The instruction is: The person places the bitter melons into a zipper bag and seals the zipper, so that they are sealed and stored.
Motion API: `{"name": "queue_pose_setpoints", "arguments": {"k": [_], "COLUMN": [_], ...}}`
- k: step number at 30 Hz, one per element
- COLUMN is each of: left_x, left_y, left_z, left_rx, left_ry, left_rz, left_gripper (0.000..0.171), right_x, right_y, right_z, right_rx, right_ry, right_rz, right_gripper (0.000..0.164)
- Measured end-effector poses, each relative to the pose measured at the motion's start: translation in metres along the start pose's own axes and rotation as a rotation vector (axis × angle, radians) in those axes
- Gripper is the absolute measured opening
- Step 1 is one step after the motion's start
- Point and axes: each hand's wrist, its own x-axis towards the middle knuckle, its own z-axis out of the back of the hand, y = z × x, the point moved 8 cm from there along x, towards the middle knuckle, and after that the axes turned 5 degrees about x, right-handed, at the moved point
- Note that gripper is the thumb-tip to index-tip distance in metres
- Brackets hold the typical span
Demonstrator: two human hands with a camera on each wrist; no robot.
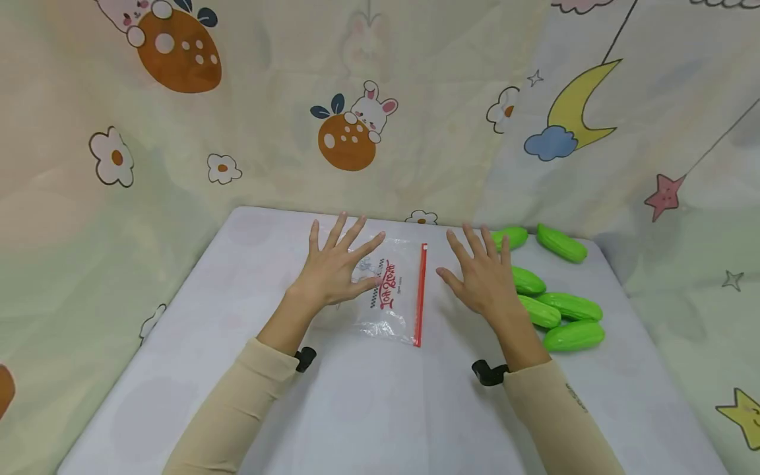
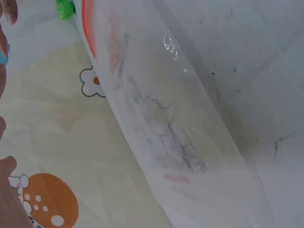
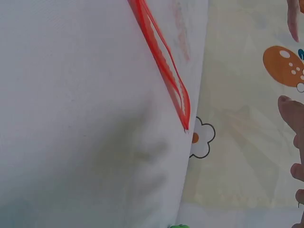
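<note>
My left hand (image 1: 329,274) hovers over the left part of a clear zip bag (image 1: 386,323), fingers spread and holding nothing. The bag lies flat on the table, with red print and a red zip strip (image 1: 420,297) along its right side. To the right of the bag, my right hand (image 1: 483,280) is also raised with spread fingers, nothing in its grasp. Several bright green cucumbers (image 1: 572,335) lie beside and behind it; the hand and forearm partly cover some. In the right wrist view, the red zip strip (image 3: 164,66) shows two separate edges with a gap between.
The white table (image 1: 368,409) has its back edge against a printed cloth (image 1: 267,119) with rabbits, oranges, flowers and a moon. Cloth also hangs at both sides. A small black device (image 1: 489,373) is strapped to the right wrist, another (image 1: 305,359) to the left.
</note>
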Motion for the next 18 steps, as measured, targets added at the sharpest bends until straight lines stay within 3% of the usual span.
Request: {"name": "queue_pose_setpoints", "arguments": {"k": [11, 18], "left_x": [0.003, 0.001], "left_y": [-0.013, -0.027], "left_z": [-0.007, -0.02], "left_rx": [-0.017, -0.108], "left_ry": [-0.014, -0.007], "left_rz": [-0.075, -0.148], "left_gripper": [0.082, 0.076], "right_x": [-0.009, -0.017], "right_y": [-0.012, -0.02], "right_z": [-0.006, -0.016], "right_rx": [0.021, 0.052], "right_ry": [-0.024, 0.001], "right_rz": [0.017, 0.011], "right_gripper": [0.075, 0.075]}}
